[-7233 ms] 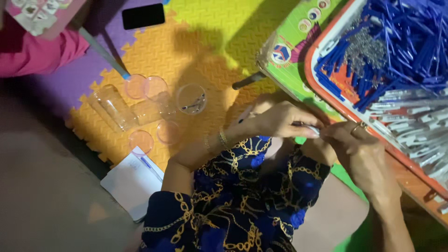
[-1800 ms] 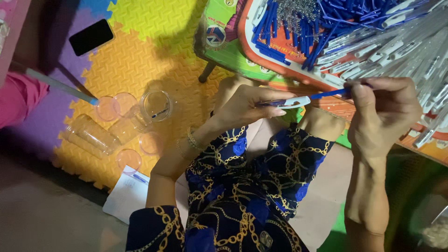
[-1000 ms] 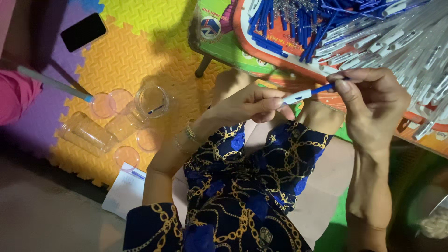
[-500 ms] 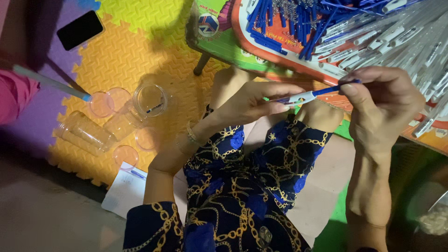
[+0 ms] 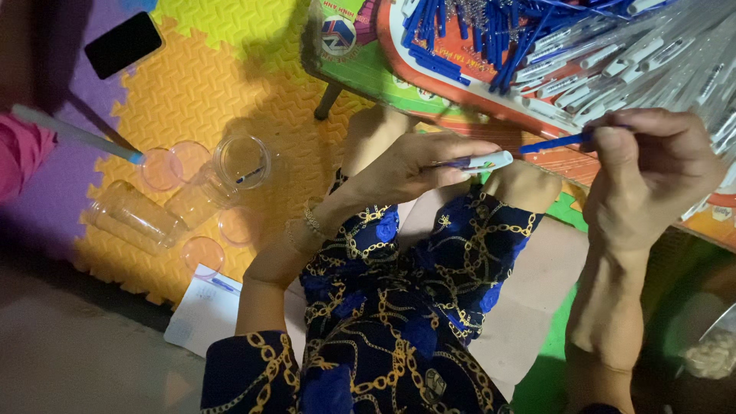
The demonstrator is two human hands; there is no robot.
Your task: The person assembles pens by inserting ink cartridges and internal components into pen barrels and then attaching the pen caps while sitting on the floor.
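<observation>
The left hand (image 5: 418,165) pinched a white pen barrel (image 5: 491,161); the right hand (image 5: 652,165), raised, gripped a blue refill (image 5: 553,143). Fingers hid both parts' far ends.

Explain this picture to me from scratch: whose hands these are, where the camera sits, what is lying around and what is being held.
There is no machine here. A seated person works with bare hands, and the one camera is worn on their head, looking down over their lap in a blue and gold patterned dress.

The left hand holds a white pen barrel. The right hand pinches a thin blue refill whose tip points at the barrel's open end.

Above the hands, a low table carries a tray heaped with blue pen parts and clear pen barrels.

On the coloured foam mat to the left lie clear plastic jars with their lids, a black phone and a white paper.
</observation>
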